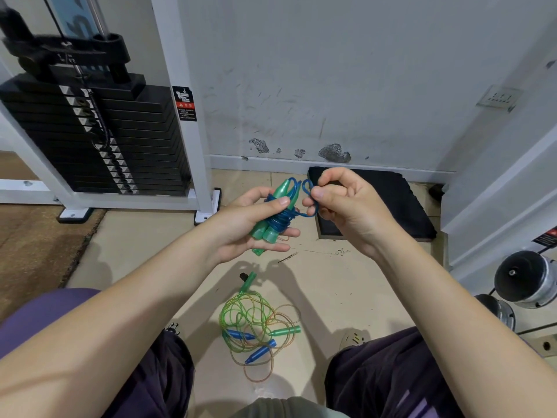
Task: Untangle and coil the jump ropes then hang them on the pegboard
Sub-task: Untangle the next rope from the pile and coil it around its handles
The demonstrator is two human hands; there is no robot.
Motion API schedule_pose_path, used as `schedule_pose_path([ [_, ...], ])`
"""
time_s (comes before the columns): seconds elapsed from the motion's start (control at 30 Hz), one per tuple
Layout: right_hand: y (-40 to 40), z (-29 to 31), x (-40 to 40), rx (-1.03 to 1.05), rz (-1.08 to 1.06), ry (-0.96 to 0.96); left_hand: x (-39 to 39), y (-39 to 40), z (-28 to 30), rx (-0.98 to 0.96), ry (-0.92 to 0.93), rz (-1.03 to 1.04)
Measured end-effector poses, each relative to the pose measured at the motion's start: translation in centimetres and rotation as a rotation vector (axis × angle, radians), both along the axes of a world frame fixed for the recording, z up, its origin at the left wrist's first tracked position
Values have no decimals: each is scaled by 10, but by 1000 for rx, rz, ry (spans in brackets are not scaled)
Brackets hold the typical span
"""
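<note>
Gripping green handles (pixel 272 212), blue-wrapped: left hand (pixel 253 224) | right hand (pixel 340 203) pinches blue cord (pixel 307 188)

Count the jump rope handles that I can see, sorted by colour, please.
Green handles: 4, two gripped in the left hand with the blue rope, two in the tangle on the floor.
Blue handles: 2, both in the tangle.
Total: 6.

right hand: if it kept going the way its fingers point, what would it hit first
Probably the blue rope wound round the green handles in the left hand; the right hand pinches its loose loop, fingers aimed leftward. Depth unclear.
</note>
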State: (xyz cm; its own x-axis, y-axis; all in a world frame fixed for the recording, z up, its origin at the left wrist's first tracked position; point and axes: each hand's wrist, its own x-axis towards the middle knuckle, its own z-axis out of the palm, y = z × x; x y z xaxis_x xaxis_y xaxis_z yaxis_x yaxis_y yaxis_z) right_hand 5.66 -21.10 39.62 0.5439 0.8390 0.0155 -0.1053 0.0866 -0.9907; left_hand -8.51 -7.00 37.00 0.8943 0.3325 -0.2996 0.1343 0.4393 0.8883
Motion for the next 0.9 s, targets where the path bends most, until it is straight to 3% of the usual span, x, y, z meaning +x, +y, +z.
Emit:
schedule_pose_path([
  [0.43,1,-1,-4,-60,-91,-139,2,2,1,68,16,53],
  [0.63,3,-3,-11,-117,-175,-332,3,-2,0,93,21,40],
  [0.9,4,-3,-12,-113,-232,-448,3,-5,3,92,1,67],
])
